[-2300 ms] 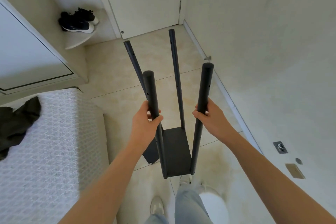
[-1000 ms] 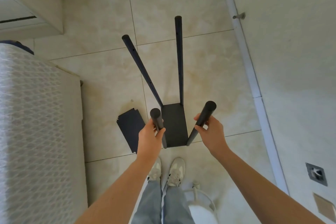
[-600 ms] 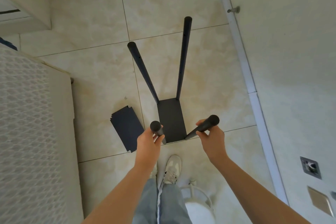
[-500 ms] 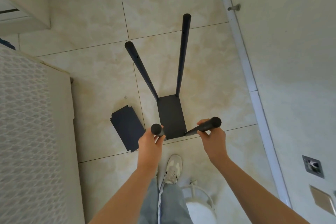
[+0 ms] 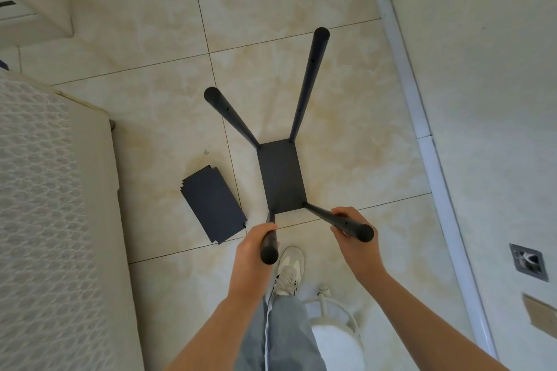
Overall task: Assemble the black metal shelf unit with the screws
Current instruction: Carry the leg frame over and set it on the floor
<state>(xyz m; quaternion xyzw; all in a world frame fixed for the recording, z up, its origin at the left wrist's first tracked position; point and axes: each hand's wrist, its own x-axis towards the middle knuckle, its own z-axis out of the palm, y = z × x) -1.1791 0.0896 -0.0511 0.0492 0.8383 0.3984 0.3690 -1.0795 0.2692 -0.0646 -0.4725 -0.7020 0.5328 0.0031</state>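
Head view: the black shelf unit point(image 5: 281, 181) is seen standing on the tiled floor point(image 5: 150, 105), with four poles rising from its base panel. The near-left pole point(image 5: 269, 250) is gripped by the left hand point(image 5: 251, 250), fingers curled round it. The near-right pole point(image 5: 358, 230) is gripped likewise by the right hand point(image 5: 354, 245). Loose black panels point(image 5: 214, 202) are stacked just left of the base.

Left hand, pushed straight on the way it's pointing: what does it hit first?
The left hand grips a black metal post; straight past it, likely the black rectangular shelf plate at that post's foot. The loose black metal panels lie left of that line. Depth is unclear.
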